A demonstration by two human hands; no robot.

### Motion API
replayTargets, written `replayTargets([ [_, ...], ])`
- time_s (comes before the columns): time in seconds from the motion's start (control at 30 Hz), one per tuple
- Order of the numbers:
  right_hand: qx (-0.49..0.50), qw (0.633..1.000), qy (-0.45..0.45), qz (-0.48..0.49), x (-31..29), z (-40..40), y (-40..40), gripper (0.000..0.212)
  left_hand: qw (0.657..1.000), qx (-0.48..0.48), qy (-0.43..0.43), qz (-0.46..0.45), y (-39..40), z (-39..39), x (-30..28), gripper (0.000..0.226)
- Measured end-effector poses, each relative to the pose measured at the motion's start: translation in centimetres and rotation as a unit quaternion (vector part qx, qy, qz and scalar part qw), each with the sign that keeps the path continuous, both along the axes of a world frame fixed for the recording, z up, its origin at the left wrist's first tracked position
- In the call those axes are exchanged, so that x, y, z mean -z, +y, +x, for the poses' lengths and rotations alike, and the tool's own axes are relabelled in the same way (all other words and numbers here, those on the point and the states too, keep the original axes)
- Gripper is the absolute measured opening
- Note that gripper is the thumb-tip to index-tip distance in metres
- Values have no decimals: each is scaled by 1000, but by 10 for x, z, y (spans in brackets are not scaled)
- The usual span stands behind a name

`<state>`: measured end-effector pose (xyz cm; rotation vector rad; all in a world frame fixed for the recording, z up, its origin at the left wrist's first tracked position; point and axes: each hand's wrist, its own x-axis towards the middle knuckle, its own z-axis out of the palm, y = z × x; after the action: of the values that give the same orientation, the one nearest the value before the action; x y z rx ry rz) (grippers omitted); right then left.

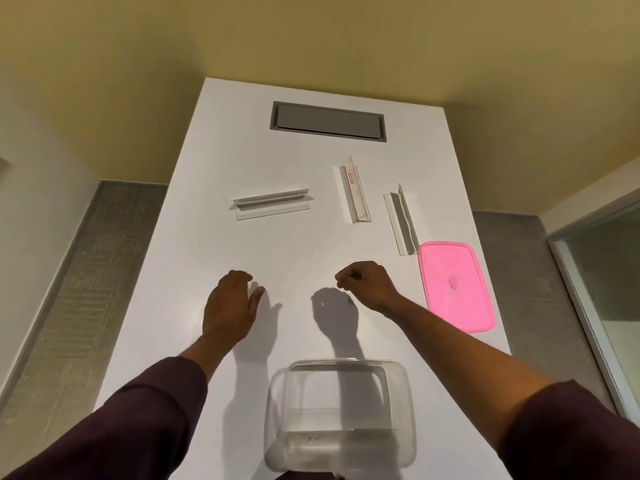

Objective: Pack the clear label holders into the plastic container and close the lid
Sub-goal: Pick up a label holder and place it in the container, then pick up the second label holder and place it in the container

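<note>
We see a white table [194, 237] from above, with both of our hands held out over its middle and neither one gripping anything. Our left hand [230, 303] is spread palm down, fingers loosely extended, thumb apart. Our right hand [367, 282] is curled into a loose fist with nothing in it.

The clear plastic container [341, 414] sits open at the near edge of the table, between our forearms, and it is empty. Its pink lid [455, 284] lies flat on the table to the right, just beyond our right wrist.

Three clear label holders lie farther out, none in the container. The left label holder [272, 204] lies crosswise, beyond our left hand. The middle label holder [355, 195] lies lengthwise and carries a small red-printed label near its far end. The right label holder [401, 220] also lies lengthwise, its near end touching or just beside the lid's far corner.

A grey recessed cable hatch [327, 123] is set into the far end of the table.
</note>
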<state>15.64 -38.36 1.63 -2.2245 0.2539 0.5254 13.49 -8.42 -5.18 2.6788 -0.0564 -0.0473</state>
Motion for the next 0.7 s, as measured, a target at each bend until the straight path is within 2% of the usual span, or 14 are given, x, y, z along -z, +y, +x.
replayTargets([
  [0.13, 4, 1000, 13, -17, 13, 65, 14, 19, 996, 8, 74, 45, 24, 35, 31, 59],
  [0.23, 21, 999, 28, 1, 20, 114, 26, 19, 995, 19, 88, 49, 37, 51, 52, 69],
  [0.43, 28, 999, 24, 15, 38, 199, 41, 26, 995, 26, 72, 66, 46, 62, 87, 70],
  [0.5, 55, 998, 17, 35, 46, 223, 47, 24, 996, 22, 57, 69, 45, 59, 96, 69],
  [0.6, 99, 994, 19, 42, 57, 251, 56, 37, 997, 11, 44, 63, 44, 58, 101, 69],
  [0.7, 137, 987, 31, 75, 68, 269, 63, 36, 997, 9, 38, 61, 41, 59, 102, 69],
])
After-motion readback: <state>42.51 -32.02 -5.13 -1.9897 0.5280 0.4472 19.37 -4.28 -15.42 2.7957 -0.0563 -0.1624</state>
